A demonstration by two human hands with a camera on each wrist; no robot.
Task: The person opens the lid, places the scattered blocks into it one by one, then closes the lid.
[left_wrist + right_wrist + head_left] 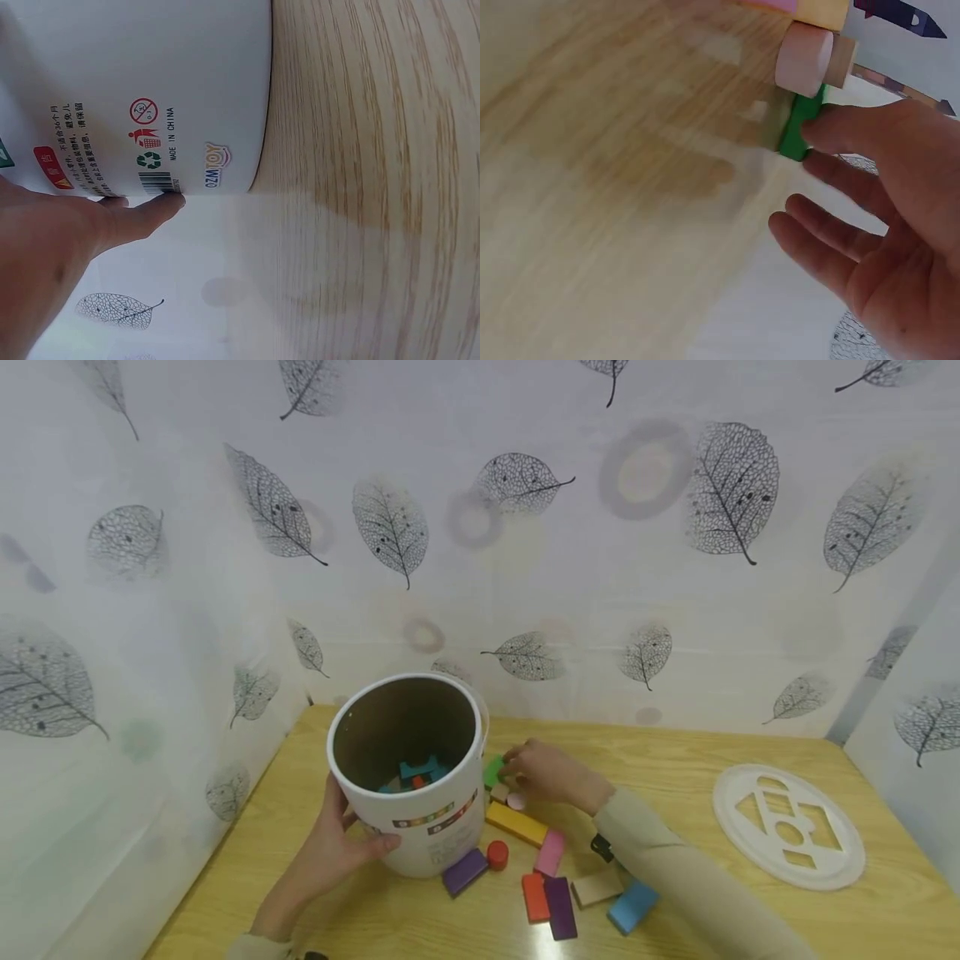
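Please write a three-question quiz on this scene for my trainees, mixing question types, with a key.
1. Which hand holds the white bucket?
2. True or false: the white disc with cut-out shapes lies on the table.
3. In the right wrist view, which colour of block is at the thumb of the right hand? A) purple B) green C) blue

Key: 1. The left hand. 2. True. 3. B, the green block.

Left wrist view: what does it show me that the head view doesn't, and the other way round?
Only the left wrist view: the barcode and OZMTOY logo on the bucket. Only the head view: the right hand, yellow block, cutout disc and blocks inside the bucket. Both: the left hand, bucket, wooden table and leaf-patterned backdrop.
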